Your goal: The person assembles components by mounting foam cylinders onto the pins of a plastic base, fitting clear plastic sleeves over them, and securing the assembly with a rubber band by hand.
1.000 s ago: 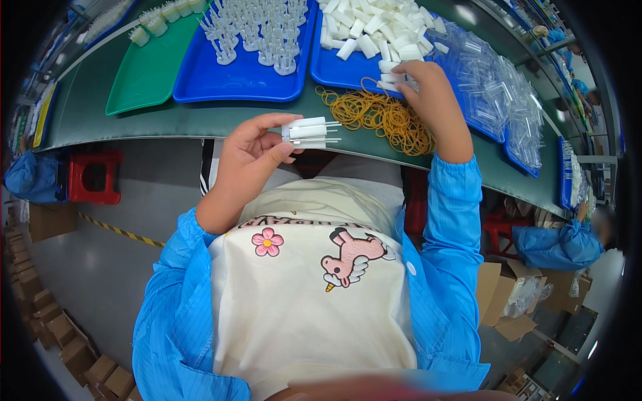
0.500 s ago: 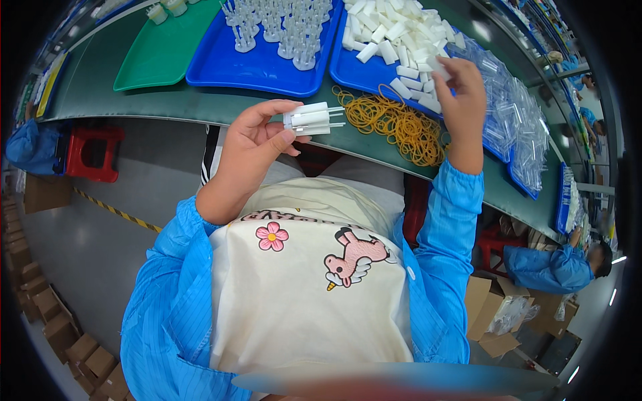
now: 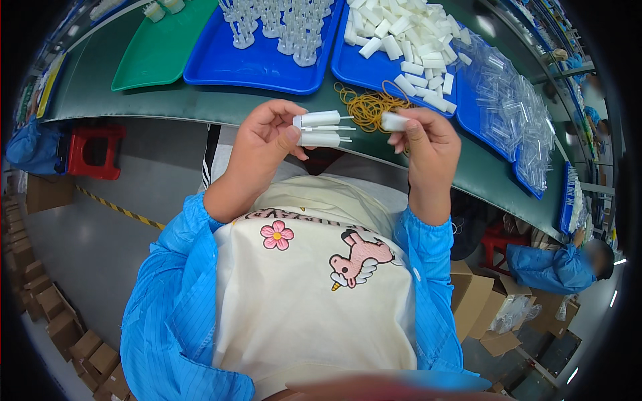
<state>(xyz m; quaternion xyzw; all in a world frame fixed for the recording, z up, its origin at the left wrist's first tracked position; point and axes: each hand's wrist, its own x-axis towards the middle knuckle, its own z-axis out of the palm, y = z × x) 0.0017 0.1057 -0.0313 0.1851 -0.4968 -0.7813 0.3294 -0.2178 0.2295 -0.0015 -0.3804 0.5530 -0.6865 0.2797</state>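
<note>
Between the fingers of my left hand point(image 3: 271, 134) is a pronged plastic holder point(image 3: 299, 128), turned sideways with its thin pins pointing right. White sleeves point(image 3: 321, 139) sit on some of the pins, and at least one pin in the middle is bare. My right hand point(image 3: 430, 137) pinches a single white block point(image 3: 394, 121) a short way right of the pin tips, apart from them. Beyond it, a blue tray point(image 3: 353, 65) carries a heap of white blocks point(image 3: 408, 40). A pile of yellow rubber bands point(image 3: 368, 107) lies on the table, partly behind my right hand.
Another blue tray point(image 3: 261, 79) bears several upright clear pronged holders point(image 3: 294, 37). Left of it lies a green tray point(image 3: 150, 70) with a few filled pieces. Clear plastic tubes point(image 3: 508, 107) fill trays at right. A red stool point(image 3: 97, 152) stands at left; a person in blue point(image 3: 548, 267) sits right.
My right hand has come from the heap of white blocks toward my left hand, bringing one block. My left hand has shifted slightly right with the pronged holder.
</note>
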